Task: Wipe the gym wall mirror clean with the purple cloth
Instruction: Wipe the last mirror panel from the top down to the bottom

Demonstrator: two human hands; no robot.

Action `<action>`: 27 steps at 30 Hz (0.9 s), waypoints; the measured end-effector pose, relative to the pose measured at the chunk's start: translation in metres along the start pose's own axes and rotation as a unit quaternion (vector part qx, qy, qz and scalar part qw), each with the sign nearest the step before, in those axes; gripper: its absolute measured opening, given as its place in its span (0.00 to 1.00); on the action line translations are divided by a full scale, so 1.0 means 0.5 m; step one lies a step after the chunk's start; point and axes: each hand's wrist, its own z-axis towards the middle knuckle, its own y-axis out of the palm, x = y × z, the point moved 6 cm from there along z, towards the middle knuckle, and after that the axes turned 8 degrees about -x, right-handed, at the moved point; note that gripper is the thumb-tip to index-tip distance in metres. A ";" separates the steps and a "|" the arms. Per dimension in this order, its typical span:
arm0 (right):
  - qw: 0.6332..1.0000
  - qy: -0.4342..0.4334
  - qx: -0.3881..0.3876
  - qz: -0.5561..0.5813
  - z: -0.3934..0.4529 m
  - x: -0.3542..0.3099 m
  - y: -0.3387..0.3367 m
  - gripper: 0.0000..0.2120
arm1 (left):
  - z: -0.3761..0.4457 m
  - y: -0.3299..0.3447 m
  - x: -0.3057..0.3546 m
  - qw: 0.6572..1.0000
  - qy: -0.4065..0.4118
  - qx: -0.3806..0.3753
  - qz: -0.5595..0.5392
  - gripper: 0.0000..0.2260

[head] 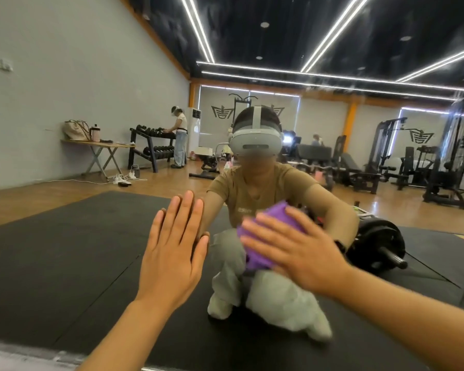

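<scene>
The wall mirror (65, 250) fills nearly the whole view and reflects the gym and a crouching person in a headset. My left hand (173, 253) lies flat against the glass with straight fingers, left of centre. My right hand (292, 245) presses the purple cloth (255, 253) flat onto the mirror with spread, straight fingers. The cloth shows above and to the left of that hand; the rest is hidden under the palm.
The mirror's bottom edge (24, 357) runs along the lower left. In the reflection are a black floor mat, a barbell plate at the right, weight machines, a dumbbell rack, a folding table and another person at the back left.
</scene>
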 end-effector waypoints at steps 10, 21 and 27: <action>0.945 0.310 0.107 0.015 0.046 0.120 -0.056 0.26 | -0.013 0.004 0.006 1.000 -0.010 0.018 -0.015 0.28; 0.992 -0.006 -0.126 -0.005 -0.084 -0.387 0.149 0.44 | -0.061 0.032 -0.010 1.000 0.003 0.013 -0.002 0.27; 0.982 -0.069 -0.172 -0.021 -0.140 -0.486 0.194 0.56 | -0.081 0.043 -0.013 1.000 -0.001 0.006 0.004 0.28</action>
